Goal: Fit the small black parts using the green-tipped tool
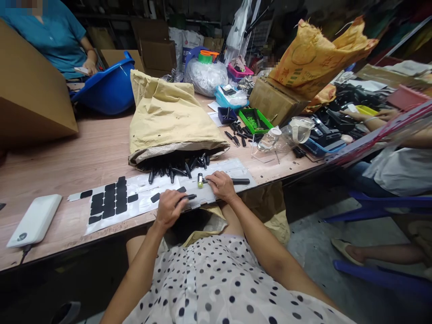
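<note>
My left hand (170, 208) is closed around a slim black pen-like part (189, 197), whose end points right over the front edge of the table. In my right hand (221, 183) is a small hammer (240, 181); its metal head with a yellowish face lies to the left of my fingers, its black handle to the right. Both hands are at a grey board (241, 168). Behind them, several similar black parts (172, 173) spill from the mouth of a tan sack (165, 119). Black rounded stickers (110, 200) lie on white sheets left of my left hand.
A white power bank (35, 220) with a cable lies at the left. A cardboard box (30, 85) and blue basin (108, 87) stand behind it. Right of the sack are a green tray (255, 120) and a clear jug (269, 138). Other people sit at the far left and right.
</note>
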Action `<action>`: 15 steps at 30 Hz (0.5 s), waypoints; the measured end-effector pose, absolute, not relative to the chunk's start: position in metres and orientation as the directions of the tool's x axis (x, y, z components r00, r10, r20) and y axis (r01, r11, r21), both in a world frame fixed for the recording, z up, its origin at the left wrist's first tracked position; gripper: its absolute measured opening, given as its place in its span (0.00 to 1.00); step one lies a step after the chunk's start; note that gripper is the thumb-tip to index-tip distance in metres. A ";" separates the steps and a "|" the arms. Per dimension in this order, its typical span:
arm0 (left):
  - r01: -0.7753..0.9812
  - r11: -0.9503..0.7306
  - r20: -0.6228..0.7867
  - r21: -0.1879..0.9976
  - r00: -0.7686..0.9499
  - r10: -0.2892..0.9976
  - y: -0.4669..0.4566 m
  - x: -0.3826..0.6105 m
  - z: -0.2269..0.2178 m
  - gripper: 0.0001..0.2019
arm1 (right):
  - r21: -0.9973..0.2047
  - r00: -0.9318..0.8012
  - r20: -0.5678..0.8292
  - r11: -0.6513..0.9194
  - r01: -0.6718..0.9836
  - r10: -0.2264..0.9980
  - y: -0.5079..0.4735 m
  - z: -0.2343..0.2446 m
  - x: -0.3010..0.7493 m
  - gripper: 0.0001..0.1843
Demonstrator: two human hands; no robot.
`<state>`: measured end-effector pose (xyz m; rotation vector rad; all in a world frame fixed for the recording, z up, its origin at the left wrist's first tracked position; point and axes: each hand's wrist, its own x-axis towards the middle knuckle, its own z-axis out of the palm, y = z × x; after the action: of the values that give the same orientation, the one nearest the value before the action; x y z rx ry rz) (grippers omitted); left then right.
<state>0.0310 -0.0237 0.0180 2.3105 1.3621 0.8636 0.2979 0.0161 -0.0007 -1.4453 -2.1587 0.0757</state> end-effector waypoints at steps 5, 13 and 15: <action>0.570 -0.552 0.274 0.609 0.502 0.821 -0.082 0.043 -0.005 0.17 | -0.331 -0.277 0.390 0.415 0.847 0.878 0.016 0.000 0.297 0.13; 0.744 -0.286 0.064 0.605 0.312 0.948 -0.087 0.044 0.001 0.17 | -0.317 -0.275 0.402 0.415 0.853 0.873 0.016 0.000 0.297 0.13; 0.743 -0.228 0.230 0.629 0.102 0.968 -0.064 0.039 0.015 0.15 | -0.321 -0.269 0.405 0.411 0.853 0.874 0.016 0.000 0.296 0.12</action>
<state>0.0388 -0.0639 0.0155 2.0319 1.6778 0.8743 0.2965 0.0161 0.0001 -1.4629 -2.1492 0.0525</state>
